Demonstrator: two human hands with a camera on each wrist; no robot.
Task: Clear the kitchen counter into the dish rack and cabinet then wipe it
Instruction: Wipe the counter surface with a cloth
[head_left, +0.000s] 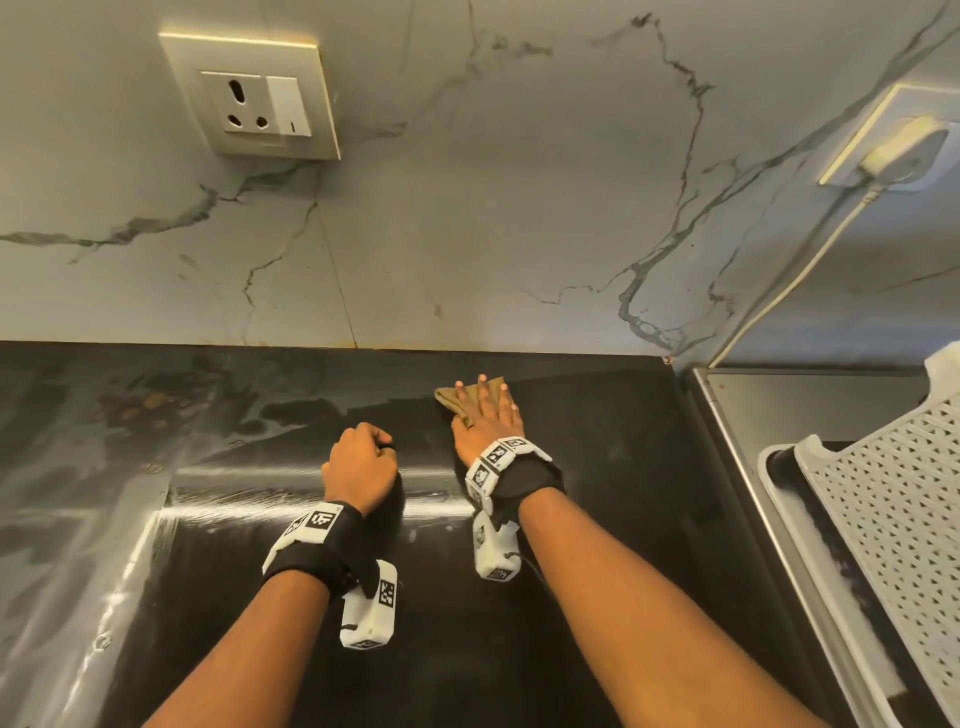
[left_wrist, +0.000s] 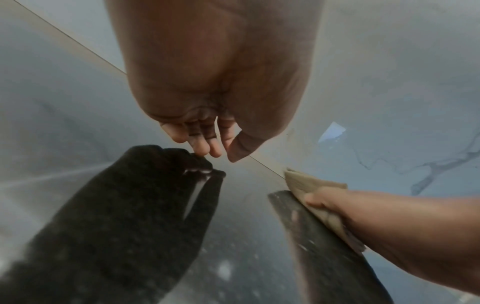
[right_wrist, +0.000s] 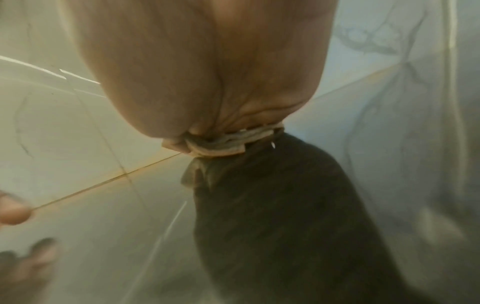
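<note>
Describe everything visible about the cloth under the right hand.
The small tan woven cloth lies bunched and folded on the glossy black stone counter, close to the marble-look backsplash. The right hand presses on it with straight spread fingers, covering most; crumpled edges poke out at its left side.

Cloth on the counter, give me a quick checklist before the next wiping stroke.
1. Cloth under the palm: ok, the right hand presses it flat with straight fingers.
2. Cloth touching the counter: ok, it lies on the dark top near the back wall.
3. Left hand out of the way: ok, it rests as an empty fist to the left of the cloth.
4. Path to the left free of dishes: ok, none show there, only wet streaks and brownish spots.
5. Room on the right: ok, the cloth sits short of the dish rack.
6. Cloth clean enough: cannot tell.
</note>
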